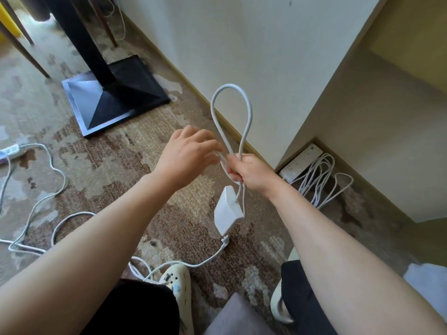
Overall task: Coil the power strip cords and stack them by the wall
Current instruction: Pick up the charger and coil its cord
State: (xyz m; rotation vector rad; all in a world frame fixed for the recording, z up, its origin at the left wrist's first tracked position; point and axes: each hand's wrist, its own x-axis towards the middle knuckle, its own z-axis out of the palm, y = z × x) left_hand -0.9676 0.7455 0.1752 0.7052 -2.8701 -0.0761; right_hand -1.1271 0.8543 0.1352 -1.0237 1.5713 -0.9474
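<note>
Above the carpet, right hand (251, 172) clamps the looped cord (231, 112); left hand (188, 153) hovers slack-fingered.

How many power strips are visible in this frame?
3. One hangs below the right hand, which grips its cord; one lies by the wall with its coiled cord; one sits at the left edge. Others may lie out of view.

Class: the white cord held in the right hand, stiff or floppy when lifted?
Probably semi-stiff: the cord holds an upright loop above the right hand. Its loose length likely flops, trailing across the carpet. The power strip hanging below may swing.
</note>
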